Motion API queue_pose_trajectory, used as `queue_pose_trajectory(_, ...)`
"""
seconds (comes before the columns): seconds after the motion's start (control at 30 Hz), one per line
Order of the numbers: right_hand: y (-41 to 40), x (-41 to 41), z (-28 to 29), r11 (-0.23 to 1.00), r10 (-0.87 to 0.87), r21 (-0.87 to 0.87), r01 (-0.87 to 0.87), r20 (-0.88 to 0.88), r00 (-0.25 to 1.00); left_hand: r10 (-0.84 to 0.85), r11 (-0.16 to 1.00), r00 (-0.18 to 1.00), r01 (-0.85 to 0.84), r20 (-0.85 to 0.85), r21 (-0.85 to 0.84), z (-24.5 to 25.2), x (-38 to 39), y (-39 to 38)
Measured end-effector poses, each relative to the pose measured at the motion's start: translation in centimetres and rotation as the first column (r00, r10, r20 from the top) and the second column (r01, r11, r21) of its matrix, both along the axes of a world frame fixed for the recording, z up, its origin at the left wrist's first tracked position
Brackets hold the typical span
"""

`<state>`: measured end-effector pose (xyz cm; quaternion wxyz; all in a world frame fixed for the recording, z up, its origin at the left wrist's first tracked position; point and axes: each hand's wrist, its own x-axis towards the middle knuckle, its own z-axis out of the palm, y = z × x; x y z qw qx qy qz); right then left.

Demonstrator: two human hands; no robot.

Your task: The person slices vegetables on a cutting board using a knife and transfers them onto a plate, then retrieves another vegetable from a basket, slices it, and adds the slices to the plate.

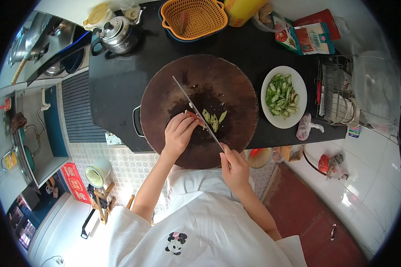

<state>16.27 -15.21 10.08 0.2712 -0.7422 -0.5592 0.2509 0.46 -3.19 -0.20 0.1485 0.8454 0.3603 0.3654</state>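
A thick round wooden chopping board point(167, 86) lies before me on the dark counter. My left hand point(179, 131) presses a reddish okra pod point(191, 114) onto it, fingers bent over the pod and hiding part of it. In my right hand point(235, 167) is the handle of a kitchen knife point(195, 108). Its blade, seen almost edge-on, slants across the board just right of my left fingertips, at the pod's end. Several slanted okra slices point(214, 122) and small pale bits lie right of the blade. More green slices point(280, 95) are heaped on a white oval plate point(302, 100).
Behind the board, an orange colander point(222, 16) holds a reddish pod point(183, 21). A steel kettle point(118, 38) stands back left. Food packets point(314, 38), a wire dish rack point(336, 100) and a knotted plastic bag point(304, 128) are at right. The board overhangs the counter's front edge.
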Motion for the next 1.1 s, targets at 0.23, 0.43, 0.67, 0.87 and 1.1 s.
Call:
queue_pose_trajectory(0.23,0.2,-0.3,-0.2,1.000,-0.024,0.006,0.025,-0.014,1.000,-0.051,0.998,0.999,0.051,-0.003,0.041,0.4,0.2,0.8)
queue_pose_trajectory(0.43,0.1,-0.5,-0.2,1.000,0.007,0.005,-0.008,0.028,1.000,-0.063,0.997,0.998,0.063,-0.008,0.044,0.1,-0.1,0.7)
queue_pose_trajectory(0.67,-0.9,-0.4,-1.9,1.000,-0.025,0.018,0.024,0.039,0.999,-0.050,0.997,0.999,0.050,0.002,0.055,-0.4,0.1,0.6)
queue_pose_trajectory(0.87,-1.4,-0.1,-1.4,1.000,0.016,-0.006,-0.016,0.122,0.992,-0.058,0.997,0.998,0.058,-0.007,0.049,-0.3,-0.1,0.6)
queue_pose_trajectory(1.1,-2.2,1.3,-1.7,0.997,-0.055,0.047,0.054,0.008,0.998,-0.040,0.998,0.999,0.039,0.021,0.052,0.0,0.0,0.5)
